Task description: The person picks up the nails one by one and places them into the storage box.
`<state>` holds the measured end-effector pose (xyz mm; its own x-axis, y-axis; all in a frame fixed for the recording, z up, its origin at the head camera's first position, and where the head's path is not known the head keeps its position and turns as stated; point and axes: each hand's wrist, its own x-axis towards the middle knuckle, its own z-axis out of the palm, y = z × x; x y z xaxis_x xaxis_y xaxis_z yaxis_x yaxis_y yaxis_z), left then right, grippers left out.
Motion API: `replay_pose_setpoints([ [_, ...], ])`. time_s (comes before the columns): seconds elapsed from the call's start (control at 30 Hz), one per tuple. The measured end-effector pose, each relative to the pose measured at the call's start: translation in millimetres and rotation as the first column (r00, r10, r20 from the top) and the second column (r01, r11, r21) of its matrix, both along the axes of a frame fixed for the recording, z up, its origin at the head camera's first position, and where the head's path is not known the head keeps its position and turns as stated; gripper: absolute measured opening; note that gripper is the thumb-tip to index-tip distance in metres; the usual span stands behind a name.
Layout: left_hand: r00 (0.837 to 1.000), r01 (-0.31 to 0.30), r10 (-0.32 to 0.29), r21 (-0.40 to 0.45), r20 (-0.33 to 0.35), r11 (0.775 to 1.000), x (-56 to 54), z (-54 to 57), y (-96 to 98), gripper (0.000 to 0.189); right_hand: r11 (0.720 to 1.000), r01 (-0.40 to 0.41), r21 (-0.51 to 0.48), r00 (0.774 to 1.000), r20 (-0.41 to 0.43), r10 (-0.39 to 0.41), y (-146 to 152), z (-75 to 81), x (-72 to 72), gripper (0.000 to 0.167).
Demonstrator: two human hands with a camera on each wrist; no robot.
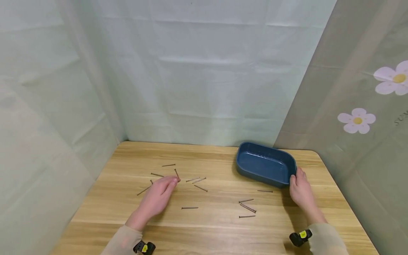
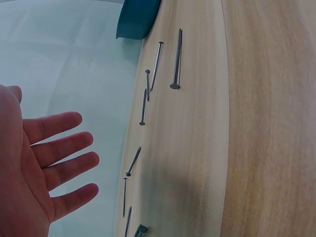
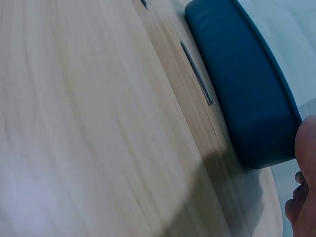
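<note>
Four fingers (image 2: pixel 64 147) of the left grip (image 1: pixel 159 194) spread straight near nails (image 1: pixel 190 208); right grip (image 1: pixel 301 189) pinches tray (image 1: pixel 267 166).

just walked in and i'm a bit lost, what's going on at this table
A person's left hand is over some slim grey metal nails, its fingers spread and no nail visible in them. The right hand holds the near right corner of a dark blue, rounded rectangular dish. The nails lie scattered on the light brown wood-grain table, and one lies just in front of the dish.
</note>
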<state>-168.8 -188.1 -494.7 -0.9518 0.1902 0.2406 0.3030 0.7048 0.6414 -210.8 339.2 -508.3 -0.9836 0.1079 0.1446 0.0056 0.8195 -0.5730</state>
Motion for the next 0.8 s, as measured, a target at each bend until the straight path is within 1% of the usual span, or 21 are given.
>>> replay_pose_setpoints([
  [0.13, 1.0, 0.005, -0.005, 0.015, -0.018, 1.0, 2.7, -1.2, -1.2, 0.043, 0.999, -0.033, -0.005, 0.999, -0.008, 0.033, -10.8, -0.6, -5.8, 0.054],
  [0.4, 1.0, 0.007, -0.007, 0.006, -0.006, 1.0, 6.2, -1.3, -1.7, 0.045, 0.996, -0.092, -0.014, 0.996, -0.018, 0.091, -31.5, -2.0, -19.4, 0.055],
  [0.6, 1.0, 0.009, -0.009, 0.016, -0.002, 1.0, 7.2, -1.7, -1.6, 0.045, 0.992, -0.122, -0.011, 0.992, 0.016, 0.122, -49.0, -2.6, -27.7, 0.056],
  [0.8, 1.0, 0.005, -0.005, 0.012, -0.005, 1.0, 9.1, -1.1, -3.4, 0.044, 0.992, -0.13, 0.009, 0.991, 0.034, 0.129, -69.7, -1.6, -31.7, 0.057],
])
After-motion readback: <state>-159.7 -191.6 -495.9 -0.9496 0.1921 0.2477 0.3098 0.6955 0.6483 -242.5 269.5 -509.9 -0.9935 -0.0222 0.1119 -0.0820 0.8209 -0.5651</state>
